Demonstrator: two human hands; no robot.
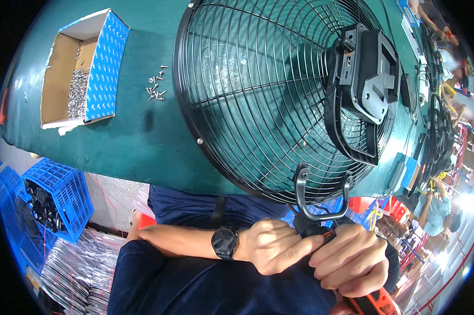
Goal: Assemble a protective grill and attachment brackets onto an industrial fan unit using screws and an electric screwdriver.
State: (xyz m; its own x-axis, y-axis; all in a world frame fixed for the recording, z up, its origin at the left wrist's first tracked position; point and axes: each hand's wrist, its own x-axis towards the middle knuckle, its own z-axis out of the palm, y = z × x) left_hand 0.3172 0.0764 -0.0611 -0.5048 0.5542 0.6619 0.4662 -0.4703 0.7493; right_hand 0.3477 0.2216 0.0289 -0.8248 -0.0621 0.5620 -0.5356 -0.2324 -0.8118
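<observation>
Black fan cage [279,105] lies on the worktop [142,142], near rim seemingly past the edge; motor housing [355,79] sits on the cage's R half, U-bracket [300,191] at its near rim. R hand [350,257], just nearer the wearer than the cage: fingers clenched round a red-and-black tool [329,234], prob. a driver. L hand [268,245], same side of the cage, just L of the R hand: fingers curled, index out to the tool's nose; can't tell if they pinch anything.

Risks: main one = L fingertip nicked or twisted if the tool spins up w/ the index so close. Bracket could turn w/ the tool too, as no hand visibly steadies the cage. Overhang + downward push might tip or slide it, esp. w/ housing weight off to one side. Loose screws [155,93], just L of the cage, could scatter or get under the rim if it shifts; the open box [103,73], farther L of the cage, looks safer.
</observation>
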